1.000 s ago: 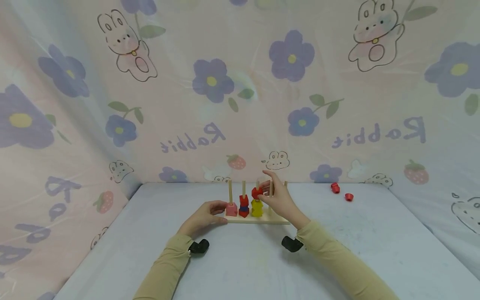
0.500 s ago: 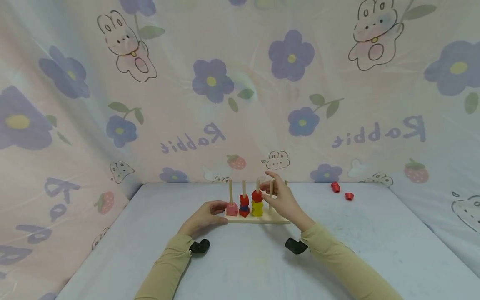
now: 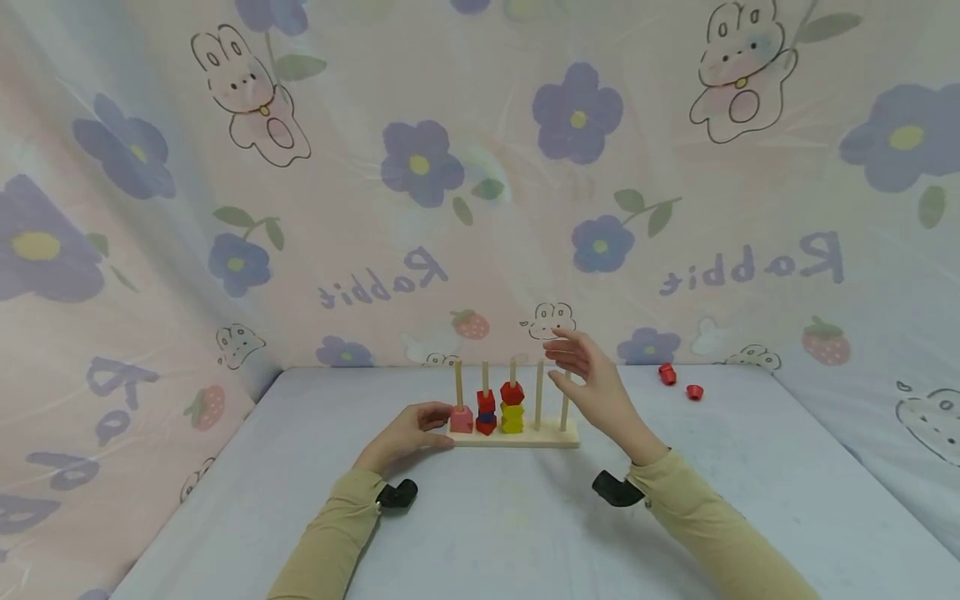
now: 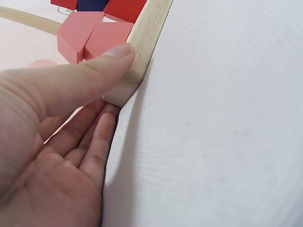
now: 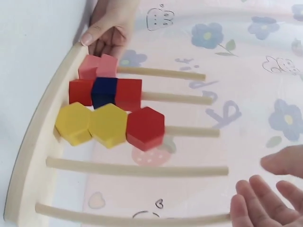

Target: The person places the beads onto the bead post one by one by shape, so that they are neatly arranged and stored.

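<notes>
A wooden peg stacker (image 3: pixel 517 442) with several upright pegs stands on the table. My left hand (image 3: pixel 408 435) holds the left end of its base, thumb (image 4: pixel 102 71) on the front edge and fingers at the end. Pink blocks (image 5: pixel 98 66) sit on the leftmost peg. Beside them a red, dark blue and red stack (image 3: pixel 487 412) fills the second peg. The third peg carries two yellow hexagonal blocks (image 5: pixel 92 124) with a red hexagonal block (image 5: pixel 146 127) on top. My right hand (image 3: pixel 592 383) is raised near the bare right-hand pegs (image 3: pixel 539 396), fingers loosely bent, holding nothing.
Small red pieces (image 3: pixel 667 374) lie at the far right of the white table (image 3: pixel 480 533), with another red piece (image 3: pixel 695 392) nearer. A patterned curtain (image 3: pixel 480 233) with flowers and rabbits hangs behind the table.
My right hand has let go of the red hexagonal block, which has come down onto the yellow ones, and has moved up and right. My left hand stays on the base.
</notes>
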`<state>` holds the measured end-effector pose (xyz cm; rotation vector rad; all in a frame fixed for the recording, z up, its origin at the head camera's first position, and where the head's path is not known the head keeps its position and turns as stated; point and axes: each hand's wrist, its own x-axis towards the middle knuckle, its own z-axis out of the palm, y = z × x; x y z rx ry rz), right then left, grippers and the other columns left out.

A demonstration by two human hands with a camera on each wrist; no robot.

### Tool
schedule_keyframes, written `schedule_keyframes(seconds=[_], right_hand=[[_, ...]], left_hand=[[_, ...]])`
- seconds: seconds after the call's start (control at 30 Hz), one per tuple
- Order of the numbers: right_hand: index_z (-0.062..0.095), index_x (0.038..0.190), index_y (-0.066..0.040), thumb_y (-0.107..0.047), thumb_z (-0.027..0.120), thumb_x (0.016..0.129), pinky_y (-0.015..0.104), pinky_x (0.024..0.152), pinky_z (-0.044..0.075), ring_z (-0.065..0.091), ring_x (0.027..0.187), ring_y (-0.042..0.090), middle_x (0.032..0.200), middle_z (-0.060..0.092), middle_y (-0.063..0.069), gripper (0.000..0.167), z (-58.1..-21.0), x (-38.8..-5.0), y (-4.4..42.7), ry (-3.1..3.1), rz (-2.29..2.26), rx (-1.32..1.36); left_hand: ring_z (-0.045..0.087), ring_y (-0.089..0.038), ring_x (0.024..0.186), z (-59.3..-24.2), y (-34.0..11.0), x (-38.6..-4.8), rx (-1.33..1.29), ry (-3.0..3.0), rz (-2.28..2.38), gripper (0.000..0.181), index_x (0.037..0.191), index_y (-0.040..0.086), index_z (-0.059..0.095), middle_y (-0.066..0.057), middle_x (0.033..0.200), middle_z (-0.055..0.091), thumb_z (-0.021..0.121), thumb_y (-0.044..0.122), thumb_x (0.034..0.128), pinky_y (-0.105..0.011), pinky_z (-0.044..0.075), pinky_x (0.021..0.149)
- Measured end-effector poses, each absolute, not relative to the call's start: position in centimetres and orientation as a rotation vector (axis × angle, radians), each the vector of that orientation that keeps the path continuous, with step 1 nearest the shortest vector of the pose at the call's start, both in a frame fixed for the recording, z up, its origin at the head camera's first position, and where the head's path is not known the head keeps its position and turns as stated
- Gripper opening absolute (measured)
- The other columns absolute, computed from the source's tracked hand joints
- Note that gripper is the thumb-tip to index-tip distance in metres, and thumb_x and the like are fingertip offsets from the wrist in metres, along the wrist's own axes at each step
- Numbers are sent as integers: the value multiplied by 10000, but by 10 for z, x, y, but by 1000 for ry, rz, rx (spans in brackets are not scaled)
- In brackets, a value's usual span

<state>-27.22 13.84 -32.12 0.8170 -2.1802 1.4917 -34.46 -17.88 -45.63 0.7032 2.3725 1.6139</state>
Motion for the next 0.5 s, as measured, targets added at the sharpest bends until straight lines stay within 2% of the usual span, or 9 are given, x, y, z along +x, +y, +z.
schedule_keyframes(seconds=[0.1,0.27,0.4,0.5], right_hand=[[461,1298,71,116,602,874,434,966,471,542,1109,427,1185,570,279,448,-320,-274,149,-2143,1527,766],[501,1250,89,70,583,908,160,864,486,570,1055,369,1118,580,297,352,-327,-288,183,-2105,1539,640],[518,1243,92,38,573,925,86,802,462,602,978,143,1104,587,297,327,-345,-311,226,-2122,1457,524],[543,1222,80,-14,573,940,50,781,434,562,936,-3,1111,600,279,298,-364,-330,263,-2176,1341,414]], left_hand=[[481,-348,1244,-457,-179,-344,709,2370,1620,570,1310,-61,502,-206,1320,522,754,21,806,-374,419,1033],[474,-359,1247,-455,-179,-342,725,2373,1608,565,1317,-69,490,-216,1329,511,741,25,820,-398,414,1037],[473,-358,1248,-454,-177,-341,710,2382,1608,564,1316,-61,494,-207,1327,514,744,27,818,-403,414,1036],[475,-351,1248,-455,-177,-341,696,2379,1618,565,1315,-52,500,-195,1324,521,748,31,815,-398,416,1035]])
